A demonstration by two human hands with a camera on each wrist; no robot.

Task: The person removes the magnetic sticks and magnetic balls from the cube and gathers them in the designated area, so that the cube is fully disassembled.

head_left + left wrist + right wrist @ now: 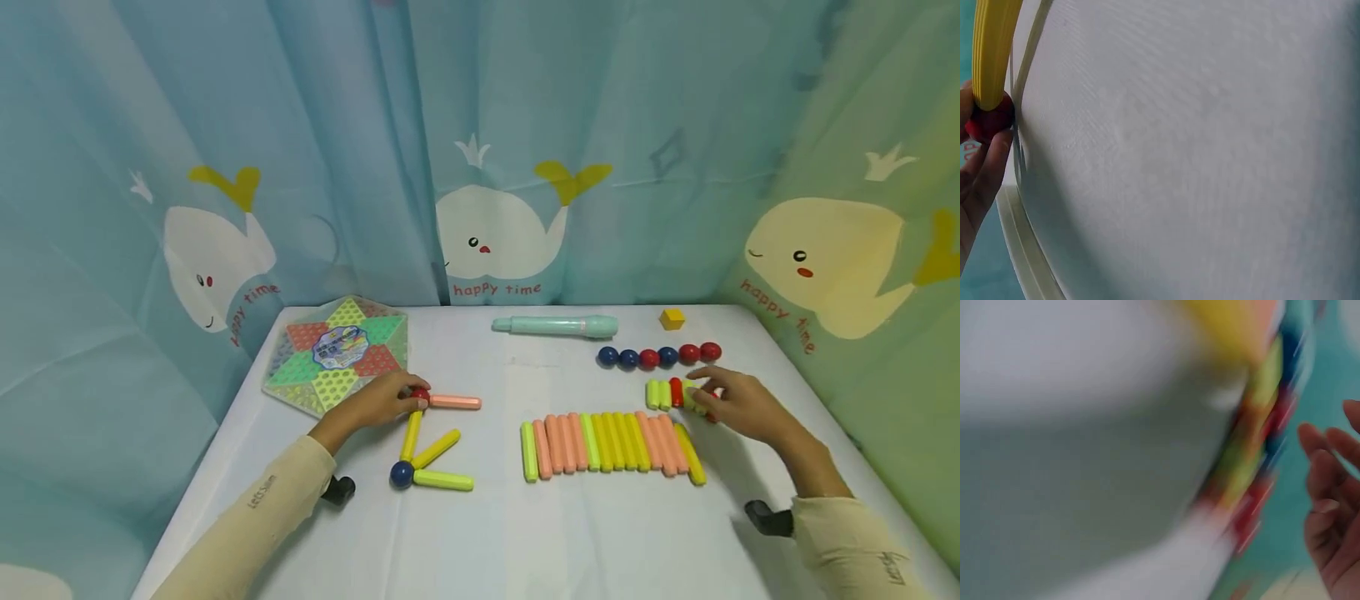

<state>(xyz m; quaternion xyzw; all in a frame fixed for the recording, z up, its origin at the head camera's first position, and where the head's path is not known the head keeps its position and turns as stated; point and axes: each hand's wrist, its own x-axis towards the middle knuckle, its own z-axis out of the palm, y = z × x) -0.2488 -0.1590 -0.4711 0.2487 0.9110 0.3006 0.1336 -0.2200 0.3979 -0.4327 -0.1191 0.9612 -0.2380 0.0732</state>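
My left hand pinches a red ball between thumb and fingers. A yellow stick joins this ball to a dark blue ball, from which a second yellow stick and a light green stick fan out. At the red ball, a pink stick points right. My right hand hovers over the right end of a row of short sticks, light green and red, partly hiding it. Its fingers are loosely bent with nothing between them.
Long pink, yellow and green sticks lie side by side at centre right. Behind them are a row of blue and red balls, a yellow cube and a pale green tube. A patterned hexagonal board lies back left.
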